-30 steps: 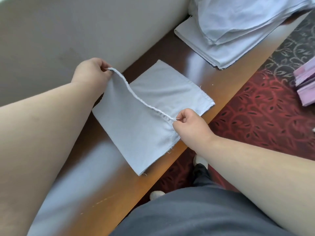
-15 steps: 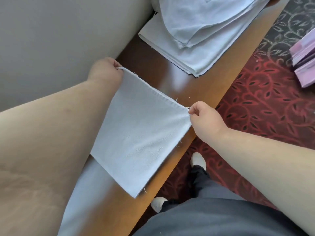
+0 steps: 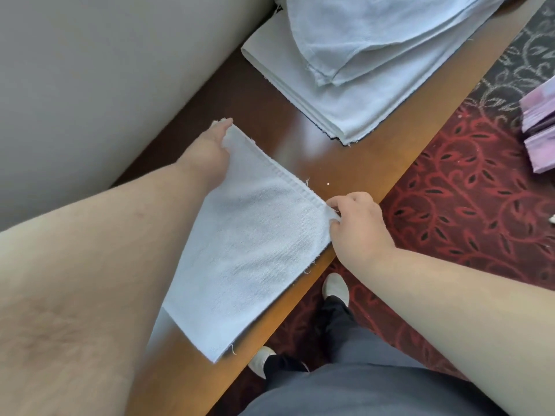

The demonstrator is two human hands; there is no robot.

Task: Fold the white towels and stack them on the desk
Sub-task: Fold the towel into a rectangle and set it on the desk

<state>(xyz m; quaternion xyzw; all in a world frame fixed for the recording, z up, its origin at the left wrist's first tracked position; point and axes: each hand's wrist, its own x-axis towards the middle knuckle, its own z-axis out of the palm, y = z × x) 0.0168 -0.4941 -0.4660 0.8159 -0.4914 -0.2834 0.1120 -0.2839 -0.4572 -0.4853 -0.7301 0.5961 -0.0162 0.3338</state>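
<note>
Folded white towel lying flat on wooden desk, long side running diagonally from upper left to lower right, near edge roughly along desk's front edge. Hemmed end w/ loose threads facing far side.

Left hand at towel's far-left corner — thumb and fingers closed on the cloth there, corner pinched; most of the fingers hidden behind the hand, so exact grip not visible. Left forearm crossing lower left of view, covering part of towel's left edge.

Right hand at towel's far-right corner, by desk's front edge. Fingers curled in, tips pinching the hem corner; hand otherwise loosely bunched, not spread.

Further back on desk — stack of folded towels, flat and squared, well apart from the one in hand. On top of that stack, loose heap of unfolded white cloth, rumpled, spilling toward the upper edge of view.

Pale wall along desk's left side. Red patterned carpet right of desk. Pink-purple folded stuff at far right edge, only partly in view, can't tell what. Grey trousers and white shoes below, standing at desk front.
</note>
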